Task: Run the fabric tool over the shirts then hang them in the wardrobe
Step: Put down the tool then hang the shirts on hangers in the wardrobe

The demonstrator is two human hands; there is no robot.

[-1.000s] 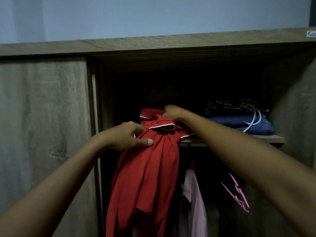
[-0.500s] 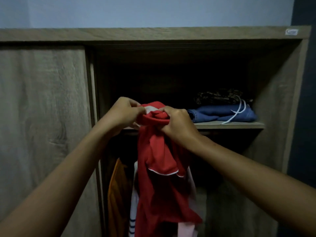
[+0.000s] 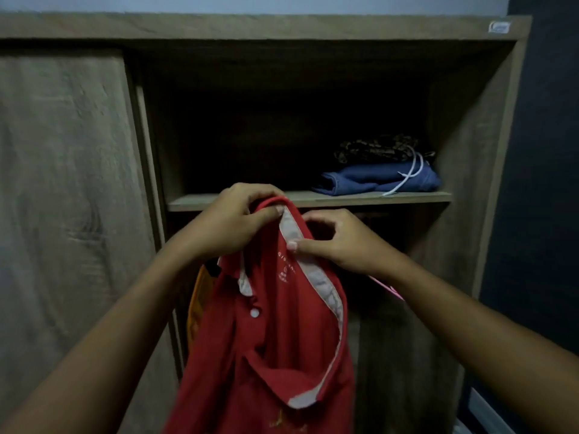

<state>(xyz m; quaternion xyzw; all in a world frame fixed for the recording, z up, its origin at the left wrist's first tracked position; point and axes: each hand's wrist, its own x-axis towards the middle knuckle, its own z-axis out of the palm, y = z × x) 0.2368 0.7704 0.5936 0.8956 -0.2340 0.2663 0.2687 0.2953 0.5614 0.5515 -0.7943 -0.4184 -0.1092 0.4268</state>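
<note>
Red white-trimmed polo shirt (image 3: 275, 355) dangled below my fingers: left hand (image 3: 228, 223) gripped the collar, right hand (image 3: 338, 242) pinched its trim, brown wooden wardrobe (image 3: 463, 151) just behind. Seemingly not yet hung.

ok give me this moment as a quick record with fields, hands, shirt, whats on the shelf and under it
left hand: grips the red polo shirt at the top of its collar
right hand: pinches the collar's pale inner band
shirt: hangs from both hands in front of the open wardrobe
shelf: folded blue garment, patterned garment on top of it
below shelf: orange garment at left, pink hanger at right
</note>
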